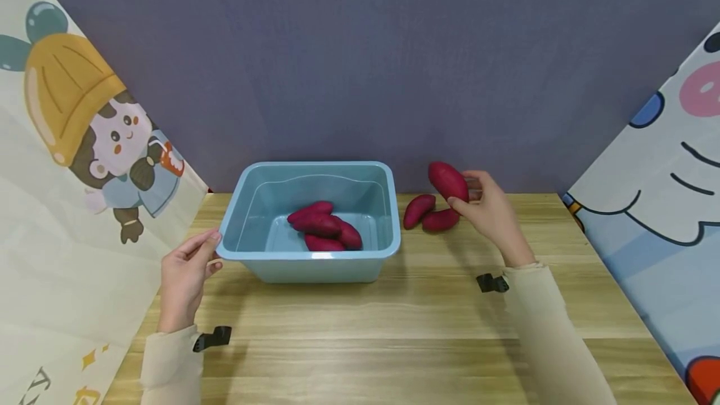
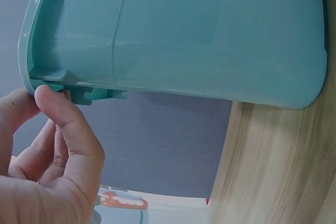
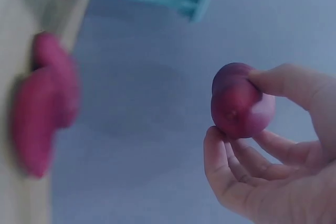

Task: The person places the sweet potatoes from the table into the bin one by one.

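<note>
My left hand [image 1: 187, 274] pinches the left rim of a light blue plastic basin [image 1: 315, 271], thumb and index finger at its corner in the left wrist view. Inside the basin lie several dark red sweet potatoes [image 1: 317, 225], heaped toward its front. Right of the basin, my right hand [image 1: 494, 212] grips another sweet potato [image 1: 447, 180] between thumb and fingers, raised above the table. The right wrist view shows that held sweet potato end-on. Below it, one sweet potato [image 1: 419, 210] and a second sweet potato [image 1: 440, 220] rest on the table, close together.
The wood-grain table [image 1: 349, 342] meets a grey-blue backdrop [image 1: 360, 67] just behind the basin. Printed cartoon cloths, a left cloth [image 1: 50, 217] and a right cloth [image 1: 669, 267], flank the table. A black strap mount [image 1: 492, 283] sits at my right wrist.
</note>
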Demonstrator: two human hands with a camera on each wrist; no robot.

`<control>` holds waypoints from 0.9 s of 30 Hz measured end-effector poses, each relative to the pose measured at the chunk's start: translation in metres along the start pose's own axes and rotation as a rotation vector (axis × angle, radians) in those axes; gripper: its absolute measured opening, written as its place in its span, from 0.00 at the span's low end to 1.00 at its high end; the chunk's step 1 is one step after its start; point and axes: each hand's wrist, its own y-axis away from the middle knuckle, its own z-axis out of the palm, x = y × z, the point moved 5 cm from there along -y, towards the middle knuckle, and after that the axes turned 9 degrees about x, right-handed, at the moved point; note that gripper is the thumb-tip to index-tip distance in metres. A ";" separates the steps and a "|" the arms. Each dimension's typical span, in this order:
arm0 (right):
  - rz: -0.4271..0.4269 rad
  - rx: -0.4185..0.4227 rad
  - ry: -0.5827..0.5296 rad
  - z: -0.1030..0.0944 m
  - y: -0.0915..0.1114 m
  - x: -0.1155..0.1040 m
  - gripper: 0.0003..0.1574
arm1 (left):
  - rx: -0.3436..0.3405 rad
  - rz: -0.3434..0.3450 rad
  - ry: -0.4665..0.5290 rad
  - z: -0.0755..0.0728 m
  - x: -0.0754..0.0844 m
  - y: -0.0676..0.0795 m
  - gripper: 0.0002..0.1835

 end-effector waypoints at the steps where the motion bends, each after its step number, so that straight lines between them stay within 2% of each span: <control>1: -0.013 -0.010 0.010 0.002 -0.005 -0.009 0.39 | 0.000 -0.002 -0.002 0.000 0.000 0.000 0.17; 10: -0.179 -0.099 0.005 0.035 -0.045 -0.097 0.38 | 0.005 -0.003 -0.001 -0.001 0.001 -0.002 0.18; 16: -0.278 -0.192 0.029 0.071 -0.058 -0.146 0.37 | -0.005 -0.004 -0.004 -0.001 0.001 -0.002 0.19; 22: -0.358 -0.301 0.080 0.120 -0.063 -0.178 0.33 | -0.015 0.004 0.011 0.000 0.001 -0.002 0.19; 27: -0.396 -0.398 0.125 0.159 -0.061 -0.186 0.33 | -0.015 0.009 -0.003 0.000 0.001 -0.002 0.18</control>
